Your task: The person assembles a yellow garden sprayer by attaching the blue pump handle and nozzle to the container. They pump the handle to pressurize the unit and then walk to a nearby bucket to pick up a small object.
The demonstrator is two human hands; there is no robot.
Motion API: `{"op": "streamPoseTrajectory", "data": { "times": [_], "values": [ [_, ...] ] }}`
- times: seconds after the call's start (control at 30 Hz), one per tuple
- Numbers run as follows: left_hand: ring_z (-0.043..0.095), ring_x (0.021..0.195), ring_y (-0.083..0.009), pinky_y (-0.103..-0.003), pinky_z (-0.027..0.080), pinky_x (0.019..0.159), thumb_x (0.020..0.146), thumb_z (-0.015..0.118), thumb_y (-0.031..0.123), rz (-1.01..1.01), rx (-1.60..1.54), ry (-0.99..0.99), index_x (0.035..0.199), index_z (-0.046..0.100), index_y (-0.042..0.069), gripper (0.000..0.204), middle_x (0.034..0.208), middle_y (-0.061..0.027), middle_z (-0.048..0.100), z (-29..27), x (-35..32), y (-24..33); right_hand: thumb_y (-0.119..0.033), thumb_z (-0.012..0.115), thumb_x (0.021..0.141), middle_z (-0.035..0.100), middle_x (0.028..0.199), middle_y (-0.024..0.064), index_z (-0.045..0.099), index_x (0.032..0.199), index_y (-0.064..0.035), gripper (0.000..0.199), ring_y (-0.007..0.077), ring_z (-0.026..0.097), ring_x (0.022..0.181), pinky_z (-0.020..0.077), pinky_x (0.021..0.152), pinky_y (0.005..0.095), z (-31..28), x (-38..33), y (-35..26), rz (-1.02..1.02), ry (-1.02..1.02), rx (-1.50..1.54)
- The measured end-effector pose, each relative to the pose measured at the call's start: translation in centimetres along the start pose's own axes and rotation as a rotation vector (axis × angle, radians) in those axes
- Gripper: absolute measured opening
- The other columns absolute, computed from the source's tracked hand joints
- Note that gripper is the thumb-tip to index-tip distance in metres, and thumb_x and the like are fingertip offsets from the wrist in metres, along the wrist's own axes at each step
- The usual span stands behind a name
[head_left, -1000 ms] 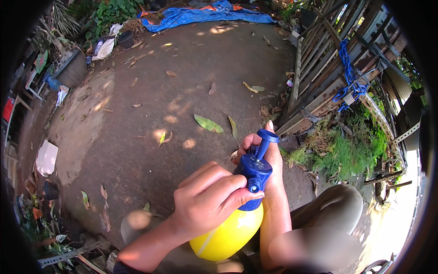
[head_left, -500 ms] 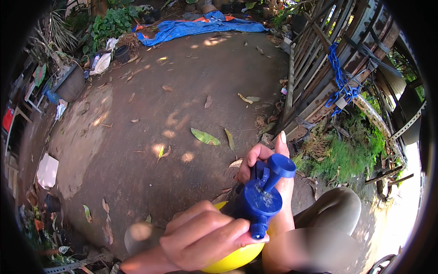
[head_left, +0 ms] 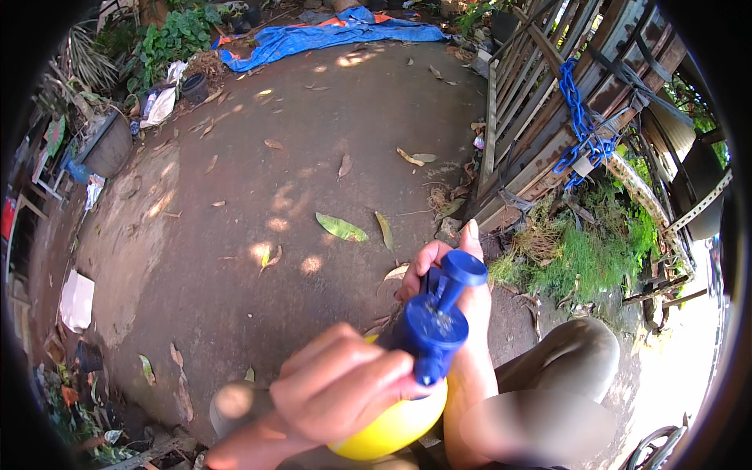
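Observation:
A yellow pressure sprayer bottle (head_left: pixel 389 429) with a blue pump head (head_left: pixel 433 325) and raised plunger knob sits low in the middle of the view. My left hand (head_left: pixel 337 384) wraps over the bottle's shoulder and the side of the blue head. Behind it, my right hand (head_left: pixel 462 286) grips the far side of the pump head, thumb pointing up. Both forearms come in from the bottom edge. My knee (head_left: pixel 564 364) in olive trousers is at the lower right.
Bare concrete ground (head_left: pixel 258 196) strewn with dry leaves stretches ahead. A blue tarpaulin (head_left: pixel 329 35) lies at the far end. A slatted wooden gate with a blue chain (head_left: pixel 578 125) stands on the right, weeds (head_left: pixel 580 251) at its foot. Pots, plants and litter line the left side.
The sprayer has tilted and risen toward the camera, its blue head now pointing up-right. My left hand slid lower onto the bottle; my right hand stays behind the head.

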State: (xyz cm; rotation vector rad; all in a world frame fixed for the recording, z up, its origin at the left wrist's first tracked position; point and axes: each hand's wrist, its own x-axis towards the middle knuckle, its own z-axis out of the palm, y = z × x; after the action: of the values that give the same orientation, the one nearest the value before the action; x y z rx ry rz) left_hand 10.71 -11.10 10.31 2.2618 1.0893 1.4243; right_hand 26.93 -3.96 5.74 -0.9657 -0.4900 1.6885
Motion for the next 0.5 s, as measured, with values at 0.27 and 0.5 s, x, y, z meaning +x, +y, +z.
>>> {"op": "streamPoseTrajectory", "data": {
  "times": [0.27,0.5],
  "values": [
    [0.059,0.061,-0.0174,-0.030,0.047,0.054,0.074,0.090,0.013,-0.022,-0.049,0.083,0.089,0.072,0.001,0.026,0.074,-0.0056,0.063,2.0,-0.5,-1.8,-0.074,0.046,0.096,0.054,0.062,0.0092,0.056,0.074,-0.0086,0.069,0.0213,0.054,0.055,0.0490,0.057,0.0363,-0.8,2.4,1.3,-0.060,0.211,0.018],
    [0.060,0.062,-0.0160,-0.029,0.047,0.055,0.074,0.090,0.010,-0.088,-0.076,0.052,0.088,0.073,0.000,0.023,0.075,-0.0061,0.064,1.9,-0.2,-0.9,-0.075,0.043,0.096,0.054,0.064,0.0084,0.056,0.077,-0.0087,0.071,0.0236,0.055,0.057,0.0488,0.061,0.0376,-2.0,2.8,2.4,0.000,0.078,0.003]
  ]
}}
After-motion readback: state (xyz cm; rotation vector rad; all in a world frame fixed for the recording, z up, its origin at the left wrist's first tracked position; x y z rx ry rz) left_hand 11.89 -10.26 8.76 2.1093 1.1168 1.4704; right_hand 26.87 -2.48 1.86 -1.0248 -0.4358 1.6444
